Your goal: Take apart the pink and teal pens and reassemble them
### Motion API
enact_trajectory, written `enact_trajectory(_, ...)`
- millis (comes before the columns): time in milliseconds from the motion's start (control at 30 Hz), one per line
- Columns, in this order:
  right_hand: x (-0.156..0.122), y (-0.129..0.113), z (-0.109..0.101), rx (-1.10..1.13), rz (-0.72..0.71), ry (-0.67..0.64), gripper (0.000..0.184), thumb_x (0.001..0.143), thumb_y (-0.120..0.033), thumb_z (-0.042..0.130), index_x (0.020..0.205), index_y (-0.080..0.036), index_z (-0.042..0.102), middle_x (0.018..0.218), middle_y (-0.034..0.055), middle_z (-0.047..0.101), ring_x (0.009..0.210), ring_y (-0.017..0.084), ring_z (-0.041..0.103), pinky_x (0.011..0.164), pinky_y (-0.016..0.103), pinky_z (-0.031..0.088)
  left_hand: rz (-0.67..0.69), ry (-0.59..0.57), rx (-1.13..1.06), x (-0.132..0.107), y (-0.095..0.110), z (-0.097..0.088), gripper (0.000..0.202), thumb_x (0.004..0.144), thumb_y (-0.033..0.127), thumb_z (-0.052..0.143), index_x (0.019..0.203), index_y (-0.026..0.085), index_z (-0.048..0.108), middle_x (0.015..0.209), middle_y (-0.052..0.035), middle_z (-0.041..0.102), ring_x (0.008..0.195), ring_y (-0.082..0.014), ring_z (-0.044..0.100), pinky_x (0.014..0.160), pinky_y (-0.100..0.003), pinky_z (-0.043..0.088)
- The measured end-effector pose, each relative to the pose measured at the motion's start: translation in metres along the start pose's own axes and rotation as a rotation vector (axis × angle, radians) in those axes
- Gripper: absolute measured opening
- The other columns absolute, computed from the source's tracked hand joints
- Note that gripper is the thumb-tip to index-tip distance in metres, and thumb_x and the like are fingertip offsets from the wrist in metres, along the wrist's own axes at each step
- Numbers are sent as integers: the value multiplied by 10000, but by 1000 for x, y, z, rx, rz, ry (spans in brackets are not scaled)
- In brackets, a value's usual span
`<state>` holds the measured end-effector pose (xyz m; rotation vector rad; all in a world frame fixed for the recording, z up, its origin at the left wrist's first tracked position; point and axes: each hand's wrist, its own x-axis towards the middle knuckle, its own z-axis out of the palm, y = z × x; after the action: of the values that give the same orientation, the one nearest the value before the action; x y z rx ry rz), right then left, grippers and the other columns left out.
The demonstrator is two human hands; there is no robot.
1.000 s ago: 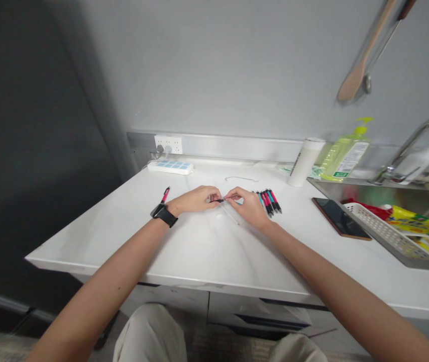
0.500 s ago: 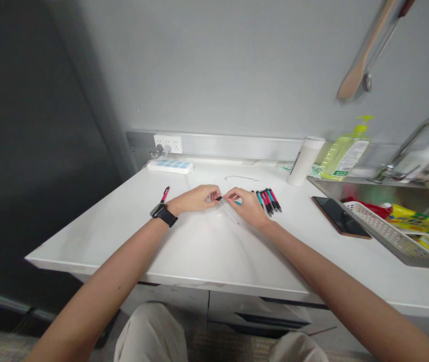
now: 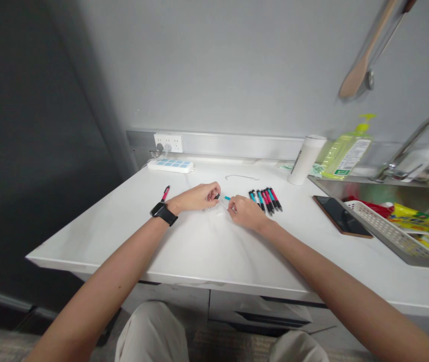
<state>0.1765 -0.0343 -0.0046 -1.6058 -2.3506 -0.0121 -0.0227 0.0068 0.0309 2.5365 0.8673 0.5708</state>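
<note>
My left hand (image 3: pixel 204 196), with a black watch on the wrist, is closed on a small black pen part (image 3: pixel 218 196) at its fingertips. Just to the right, my right hand (image 3: pixel 245 211) is closed, its fingers pinched at the end of a thin, whitish pen refill (image 3: pixel 223 203). That refill spans the small gap between both hands. Behind the right fingertips shows a blue pen barrel piece (image 3: pixel 227 198), partly hidden. Several blue and pink pens (image 3: pixel 266 200) with black ends lie in a row right of my right hand. One pink pen (image 3: pixel 166 193) lies beyond my left wrist.
A bent thin wire (image 3: pixel 241 177) lies behind the hands. Toward the back stand a power strip (image 3: pixel 171 166), a white cylinder (image 3: pixel 306 161) and a soap bottle (image 3: pixel 346 153). At right are a phone (image 3: pixel 340 216), a white basket (image 3: pixel 388 229) and the sink (image 3: pixel 327 187).
My right hand has drawn slightly back from the left fingertips and shifted its pinch onto the refill. More of the pen row and the blue piece shows now. My left hand has barely moved.
</note>
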Motion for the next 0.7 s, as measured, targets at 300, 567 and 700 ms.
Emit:
enact_trajectory(300, 1, 4, 2, -97, 15, 36, 168, 866, -222, 473, 905, -152, 620, 939, 113, 656, 878, 222, 617, 745, 290, 415, 4, -12, 58, 1, 1, 1, 236, 781, 184, 481, 986, 161, 595, 788, -13, 586, 706, -131, 531, 674, -243, 399)
enact_trajectory(567, 1, 3, 1, -92, 18, 11, 196, 875, -181, 440, 905, -138, 629, 980, 121, 652, 892, 222, 614, 749, 287, 412, 21, -18, 47, 1, -2, 1, 225, 807, 189, 448, 1000, 177, 562, 770, -1, 574, 703, -133, 527, 675, -249, 400)
enact_trajectory(700, 1, 4, -3, -59, 42, 30, 197, 901, -160, 416, 925, -137, 610, 964, 116, 657, 890, 210, 605, 756, 282, 402, -17, -15, 26, -1, 0, 0, 142, 809, 235, 489, 945, 193, 485, 715, 22, 534, 659, -130, 499, 629, -244, 381)
